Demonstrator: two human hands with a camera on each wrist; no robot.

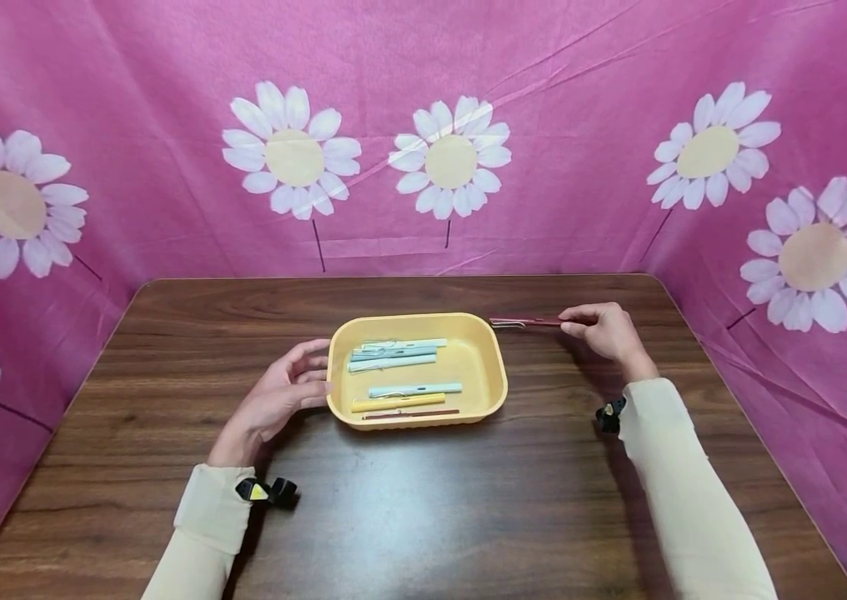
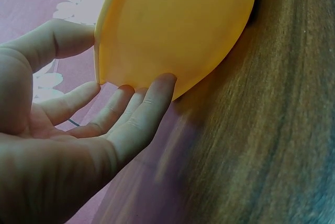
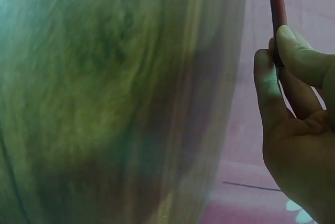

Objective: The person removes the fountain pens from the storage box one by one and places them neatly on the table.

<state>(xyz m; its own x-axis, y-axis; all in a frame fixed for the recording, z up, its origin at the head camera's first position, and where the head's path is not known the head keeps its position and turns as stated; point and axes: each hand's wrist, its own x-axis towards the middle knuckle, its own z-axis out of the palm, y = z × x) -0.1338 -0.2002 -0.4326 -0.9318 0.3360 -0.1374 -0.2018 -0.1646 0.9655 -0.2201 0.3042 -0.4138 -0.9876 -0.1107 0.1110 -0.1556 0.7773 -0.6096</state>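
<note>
A yellow plastic tray [image 1: 472,375] sits on the table. My left hand [image 1: 284,392] touches its left end, fingers spread along the outer wall; in the left wrist view the fingertips meet the tray [image 2: 172,30]. Between thumb and fingers, my right hand [image 1: 607,333] pinches one end of a dark red pen [image 1: 532,322] with a wire clip. That pen lies level, its clip end by the tray's far right corner. Inside the tray are several pale blue and blue-grey pens [image 1: 397,354], a light blue pen [image 1: 416,389], a yellow pen [image 1: 401,403] and another dark red pen [image 1: 423,413].
The brown wood-grain table [image 1: 408,508] extends around the tray on every side. Behind and beside it hangs a pink cloth [image 1: 363,242] printed with white daisies. Each wrist carries a small black camera.
</note>
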